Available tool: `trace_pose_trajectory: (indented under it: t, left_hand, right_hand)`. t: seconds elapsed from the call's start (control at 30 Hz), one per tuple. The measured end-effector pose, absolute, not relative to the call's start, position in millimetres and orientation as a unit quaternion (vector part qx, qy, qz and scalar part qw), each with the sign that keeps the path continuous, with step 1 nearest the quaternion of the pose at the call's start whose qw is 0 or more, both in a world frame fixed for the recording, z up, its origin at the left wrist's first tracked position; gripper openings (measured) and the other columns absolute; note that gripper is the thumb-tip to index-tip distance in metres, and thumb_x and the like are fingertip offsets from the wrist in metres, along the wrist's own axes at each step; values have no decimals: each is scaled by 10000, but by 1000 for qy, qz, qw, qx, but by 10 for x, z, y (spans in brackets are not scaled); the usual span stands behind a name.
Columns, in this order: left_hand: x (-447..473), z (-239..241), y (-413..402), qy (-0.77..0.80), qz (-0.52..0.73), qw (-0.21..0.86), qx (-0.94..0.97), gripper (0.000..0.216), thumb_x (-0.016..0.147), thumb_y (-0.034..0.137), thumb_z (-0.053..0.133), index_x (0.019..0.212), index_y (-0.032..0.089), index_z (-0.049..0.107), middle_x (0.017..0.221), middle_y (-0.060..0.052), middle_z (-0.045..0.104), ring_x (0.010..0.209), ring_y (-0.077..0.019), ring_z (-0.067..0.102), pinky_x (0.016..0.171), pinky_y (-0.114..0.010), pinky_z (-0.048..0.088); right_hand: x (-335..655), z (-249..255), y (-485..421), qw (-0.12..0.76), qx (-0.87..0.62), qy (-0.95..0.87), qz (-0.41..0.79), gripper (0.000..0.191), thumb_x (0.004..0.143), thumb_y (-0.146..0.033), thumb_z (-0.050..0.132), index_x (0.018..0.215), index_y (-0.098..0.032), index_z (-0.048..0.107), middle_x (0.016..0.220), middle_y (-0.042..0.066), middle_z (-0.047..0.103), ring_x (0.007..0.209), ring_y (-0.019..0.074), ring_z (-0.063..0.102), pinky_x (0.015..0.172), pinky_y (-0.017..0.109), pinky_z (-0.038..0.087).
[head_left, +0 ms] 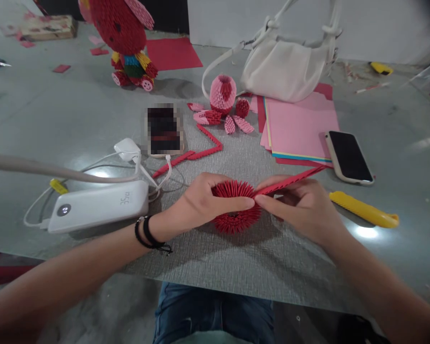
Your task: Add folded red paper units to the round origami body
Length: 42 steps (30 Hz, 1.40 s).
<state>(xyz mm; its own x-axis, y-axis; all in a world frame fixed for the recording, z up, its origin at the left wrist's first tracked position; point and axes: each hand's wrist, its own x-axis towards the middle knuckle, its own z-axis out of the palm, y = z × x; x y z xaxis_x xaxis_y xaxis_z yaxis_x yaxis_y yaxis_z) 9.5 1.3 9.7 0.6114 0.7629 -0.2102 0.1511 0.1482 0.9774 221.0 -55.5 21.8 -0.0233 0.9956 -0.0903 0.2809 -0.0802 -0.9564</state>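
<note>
Left hand (204, 200): clamped on the spiky red ring (238, 223), thumb laid across its top, thumb tip at the right rim.
Right hand (303, 203): closed on the red strip (290, 181), thumb tip in front, fingers behind.
Ring position: centre of the frame, over the desk (200, 263); lower spikes exposed below the left thumb.
Strip position: slanting up to the right; lower end at the ring's right rim. Attachment cannot be told.
Loose strips (174, 164): angled on the desk, left of centre, above the left hand.
Egg-shaped piece (222, 93): pink and red, upper centre, beside small petal pieces (230, 124).
Figure (118, 31): red, seated, upper left.
Bag (284, 71): white, upper right of centre, behind the paper stack (301, 126).
Phones: one at left of centre (164, 130), screen blurred; one at right (349, 156), screen dark.
Power bank (103, 208): white, left of the frame, cable (34, 205) connected.
Yellow tool (365, 210): right of the frame, near the right hand.
</note>
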Motion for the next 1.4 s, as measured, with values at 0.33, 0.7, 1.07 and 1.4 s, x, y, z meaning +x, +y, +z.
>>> trace_pose_trajectory:
  t: [0.33, 0.7, 1.07, 1.4]
  left_hand:
    - [80, 43, 15, 376, 236, 681, 583, 180, 745, 280, 872, 854, 155, 802, 767, -19, 748, 657, -134, 638, 598, -231, 493]
    - [143, 9, 17, 356, 287, 720, 521, 176, 768, 294, 877, 790, 149, 781, 712, 4, 721, 631, -106, 616, 573, -202, 475]
    - [142, -1, 9, 362, 285, 728, 508, 209, 730, 311, 904, 788, 149, 786, 723, 0, 724, 633, -106, 613, 578, -208, 469]
    - [137, 13, 31, 339, 314, 744, 484, 245, 703, 246, 927, 895, 176, 791, 833, 2, 749, 730, -115, 676, 683, -219, 540]
  right_hand:
    - [2367, 187, -464, 475, -514, -502, 509, 41, 839, -239, 799, 836, -242, 758, 612, -49, 625, 457, 104, 540, 410, 240, 431]
    - [2155, 295, -646, 494, -558, -598, 294, 69, 884, -210, 763, 914, -270, 747, 956, 26, 783, 855, 200, 729, 762, 341, 609]
    - [2175, 272, -634, 488, -536, -620, 300, 105, 879, -196, 758, 904, -296, 743, 923, 14, 792, 857, 216, 737, 784, 383, 634]
    - [2225, 244, -592, 527, -521, -570, 354, 98, 878, -208, 787, 919, -296, 776, 922, 12, 773, 854, 197, 724, 757, 334, 613]
